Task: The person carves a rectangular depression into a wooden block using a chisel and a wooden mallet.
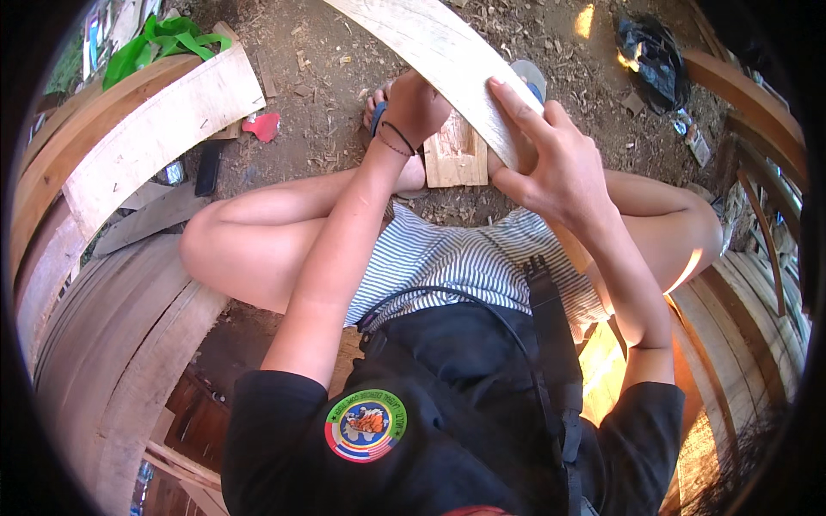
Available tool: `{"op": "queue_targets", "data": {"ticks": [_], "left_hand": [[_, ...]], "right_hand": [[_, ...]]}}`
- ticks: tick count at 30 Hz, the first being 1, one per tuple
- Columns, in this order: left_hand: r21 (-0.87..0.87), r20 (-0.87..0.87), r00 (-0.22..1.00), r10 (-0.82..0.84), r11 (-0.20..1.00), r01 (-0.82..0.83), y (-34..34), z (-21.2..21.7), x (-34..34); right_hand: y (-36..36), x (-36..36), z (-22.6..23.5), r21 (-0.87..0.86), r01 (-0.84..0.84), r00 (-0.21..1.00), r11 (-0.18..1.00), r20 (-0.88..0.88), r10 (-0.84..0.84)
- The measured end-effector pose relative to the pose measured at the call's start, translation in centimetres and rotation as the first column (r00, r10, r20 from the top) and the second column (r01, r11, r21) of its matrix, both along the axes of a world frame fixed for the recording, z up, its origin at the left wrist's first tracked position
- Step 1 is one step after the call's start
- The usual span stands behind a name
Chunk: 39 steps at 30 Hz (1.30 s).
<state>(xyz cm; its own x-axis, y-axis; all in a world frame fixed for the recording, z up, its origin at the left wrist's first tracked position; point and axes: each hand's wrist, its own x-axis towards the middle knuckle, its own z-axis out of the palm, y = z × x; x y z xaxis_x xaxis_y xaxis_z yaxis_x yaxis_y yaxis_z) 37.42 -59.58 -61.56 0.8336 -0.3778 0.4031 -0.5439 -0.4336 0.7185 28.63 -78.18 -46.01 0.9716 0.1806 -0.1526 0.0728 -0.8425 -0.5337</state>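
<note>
A long pale wooden board (456, 56) slants across in front of me, its near end close to my right knee. My right hand (559, 163) grips that near end, the index finger stretched along its face and the thumb by its lower edge. At the board's left edge my left hand (417, 107) is closed, a cord bracelet on its wrist. The board partly hides its fingers, which seem to grip the edge from beneath. Below the board, between my feet, a wooden block (456, 172) with a hollowed channel lies on the ground.
Wood chips cover the dirt ground (318, 52). To the left are a broad pale plank (163, 138), green cloth (159, 43), a red scrap (261, 127) and a dark phone-like slab (208, 168). A black plastic bag (654, 60) lies far right, near stacked timber (748, 90).
</note>
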Motion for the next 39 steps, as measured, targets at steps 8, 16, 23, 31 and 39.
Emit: {"op": "queue_targets", "data": {"ticks": [8,16,23,31,39], "left_hand": [[0.124,0.11,0.991,-0.081,0.99,0.067,0.2,-1.0,0.5],[0.097,-0.004,0.996,-0.084,0.992,0.084,0.7,-2.1,1.2],[-0.237,-0.736,0.674,0.06,0.91,-0.34,6.5,-3.7,3.2],[-0.343,-0.777,0.628,-0.051,0.87,-0.354,6.1,-1.8,2.7],[-0.265,-0.741,0.671,-0.011,0.923,-0.279,3.8,-0.4,2.0]], "right_hand": [[-0.3,0.0,0.5,-0.029,-0.032,0.992,0.999,0.123,0.035],[-0.1,0.2,0.5,-0.147,0.023,0.992,0.989,-0.117,-0.04],[-1.6,0.5,-0.1,0.351,0.354,0.935,0.867,-0.101,-0.341],[-3.0,-0.7,-3.5,0.594,0.562,0.825,0.576,-0.347,-0.447],[-2.2,-0.6,-4.3,0.497,0.475,0.879,0.726,-0.237,-0.413]]}}
